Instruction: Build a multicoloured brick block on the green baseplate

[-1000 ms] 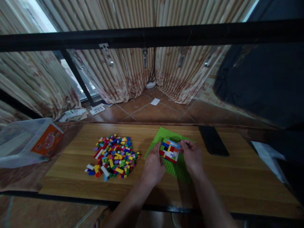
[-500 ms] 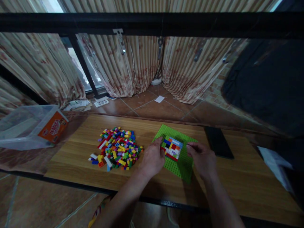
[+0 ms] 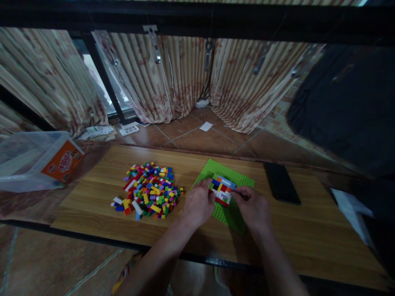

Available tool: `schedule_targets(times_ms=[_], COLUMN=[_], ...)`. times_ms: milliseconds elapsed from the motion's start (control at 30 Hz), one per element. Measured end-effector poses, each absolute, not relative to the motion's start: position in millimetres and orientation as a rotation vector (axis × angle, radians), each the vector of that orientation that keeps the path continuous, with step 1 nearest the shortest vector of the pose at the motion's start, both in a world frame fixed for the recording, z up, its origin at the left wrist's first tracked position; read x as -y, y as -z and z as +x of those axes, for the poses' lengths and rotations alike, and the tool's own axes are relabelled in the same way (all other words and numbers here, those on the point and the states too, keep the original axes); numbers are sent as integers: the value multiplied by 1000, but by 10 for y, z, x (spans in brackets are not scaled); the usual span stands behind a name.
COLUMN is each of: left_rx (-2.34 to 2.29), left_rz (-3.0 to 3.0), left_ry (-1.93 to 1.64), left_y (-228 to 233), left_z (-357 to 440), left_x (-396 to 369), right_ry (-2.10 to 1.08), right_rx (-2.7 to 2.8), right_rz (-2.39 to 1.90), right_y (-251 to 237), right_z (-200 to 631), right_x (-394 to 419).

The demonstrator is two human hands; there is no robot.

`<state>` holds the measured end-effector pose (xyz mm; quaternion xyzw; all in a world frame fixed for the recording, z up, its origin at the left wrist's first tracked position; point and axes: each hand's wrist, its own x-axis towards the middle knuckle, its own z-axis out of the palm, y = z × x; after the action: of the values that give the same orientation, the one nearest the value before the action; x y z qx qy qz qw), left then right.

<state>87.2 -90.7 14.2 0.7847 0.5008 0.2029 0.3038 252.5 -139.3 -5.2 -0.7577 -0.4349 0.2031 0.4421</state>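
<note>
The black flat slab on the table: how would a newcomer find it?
Start at the wooden table, then go to its far right part, just right of the green baseplate. The black flat slab lies there alone, untouched, dark and plain, unlike the colourful bricks.

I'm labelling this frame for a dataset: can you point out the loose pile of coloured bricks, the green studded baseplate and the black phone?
loose pile of coloured plastic bricks (image 3: 148, 190), head view, middle of the heap.
green studded plastic baseplate (image 3: 243, 179), head view, bare far-right corner.
flat black phone (image 3: 281, 183), head view, centre of its face.
</note>
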Motion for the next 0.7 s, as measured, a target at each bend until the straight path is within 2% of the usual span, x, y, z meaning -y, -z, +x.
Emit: schedule_targets(times_ms=[467, 700], left_rx=[-1317, -1317], left_rz=[2088, 2107], left_ry=[-513, -507], left_y=[-152, -144], left_z=[839, 842], left_x=[915, 934], right_ry=[-805, -860], right_rx=[822, 721], right_rz=[-1696, -1646], right_y=[173, 194], right_z=[2607, 2615], right_x=[1364, 1345])
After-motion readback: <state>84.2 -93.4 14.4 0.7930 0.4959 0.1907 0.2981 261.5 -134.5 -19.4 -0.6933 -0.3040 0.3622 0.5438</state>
